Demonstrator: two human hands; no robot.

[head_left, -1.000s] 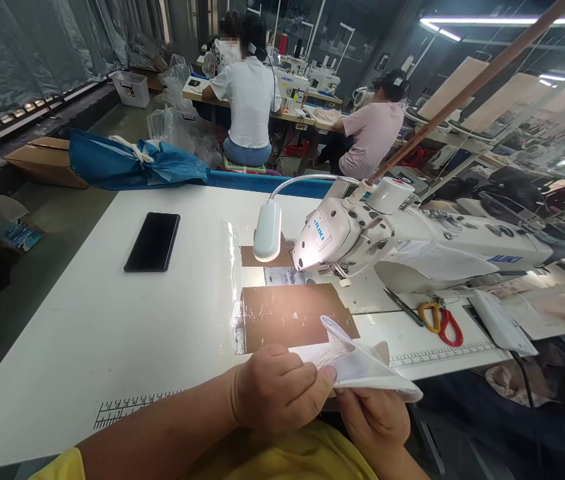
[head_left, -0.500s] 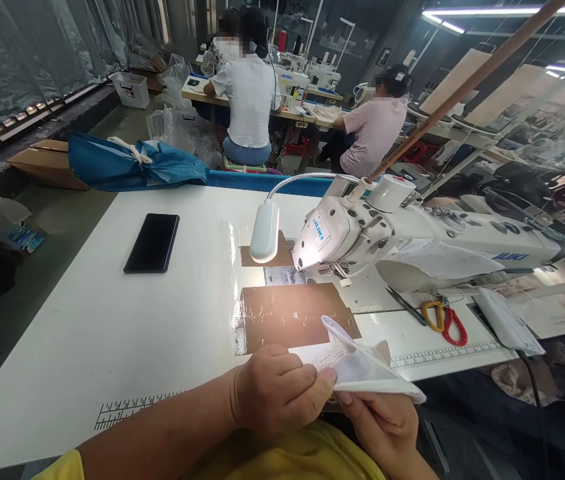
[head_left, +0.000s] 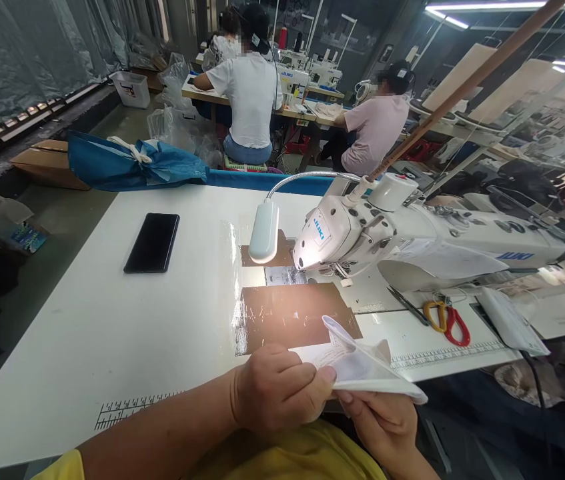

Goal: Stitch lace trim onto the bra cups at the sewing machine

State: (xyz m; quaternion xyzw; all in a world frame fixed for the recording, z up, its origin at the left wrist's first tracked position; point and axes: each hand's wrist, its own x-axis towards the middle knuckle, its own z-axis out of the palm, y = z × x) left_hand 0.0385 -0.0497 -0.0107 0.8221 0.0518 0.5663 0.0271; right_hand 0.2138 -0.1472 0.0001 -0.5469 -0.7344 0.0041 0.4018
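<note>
Both my hands hold a small folded piece of white fabric (head_left: 362, 365) at the near edge of the white sewing table (head_left: 112, 320). My left hand (head_left: 275, 390) is closed, its thumb and fingers pinching the fabric's left end. My right hand (head_left: 382, 420) grips the fabric from below, fingers closed under it. Just beyond lies a brown taped patch (head_left: 287, 313) on the table, lit by the lamp. A white Juki sewing machine (head_left: 402, 233) stands behind it, its needle end toward the patch.
A black phone (head_left: 153, 241) lies on the table's left half. Scissors with yellow and red handles (head_left: 442, 320) rest right of the machine. A gooseneck lamp (head_left: 265, 230) hangs over the patch. A blue bag (head_left: 127, 163) sits at the far edge. Two people sit sewing at tables beyond.
My hands and the fabric have stayed almost where they were; only the view has shifted slightly. The people in the background moved a little.
</note>
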